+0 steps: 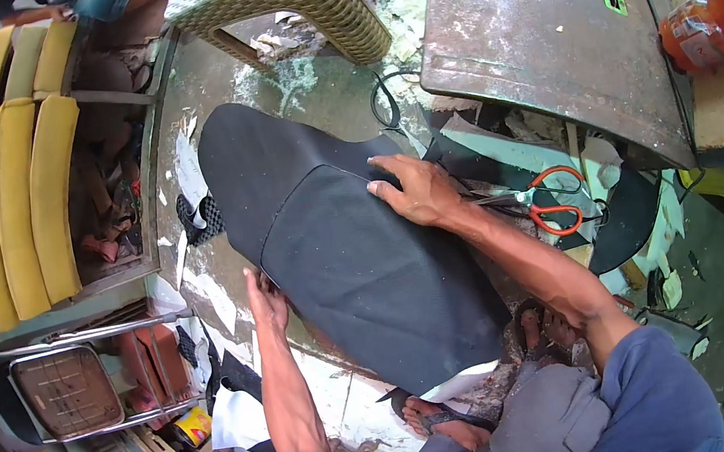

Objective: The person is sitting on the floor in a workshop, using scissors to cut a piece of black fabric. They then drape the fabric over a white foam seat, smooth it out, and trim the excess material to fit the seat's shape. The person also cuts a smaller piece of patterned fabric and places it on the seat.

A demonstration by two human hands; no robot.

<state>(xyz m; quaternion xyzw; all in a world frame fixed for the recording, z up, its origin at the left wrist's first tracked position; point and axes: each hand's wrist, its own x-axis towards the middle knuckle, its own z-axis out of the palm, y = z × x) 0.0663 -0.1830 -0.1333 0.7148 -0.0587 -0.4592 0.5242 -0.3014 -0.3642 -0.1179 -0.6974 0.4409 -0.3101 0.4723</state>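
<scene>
A long black motorcycle seat [358, 264] with a smooth cover and a curved stitched seam lies slantwise before me, its rounded end pointing away to the left. Against its left edge rests my left hand [267, 307], fingers stretched along the side and partly hidden by the edge. My right hand [417, 188] lies on the right edge near the seam, thumb and index finger apart on the cover; the other fingers are hidden. Orange-handled scissors [557, 214] lie just right of my right forearm, their blades partly covered by it.
A woven-pattern stool [329, 6] stands at the far side. To its right is a worn brown tabletop [534, 60]. Yellow foam-like seat pads [49, 198] stand at the left, above a metal-framed chair [68, 391]. Offcuts [216, 304] litter the floor.
</scene>
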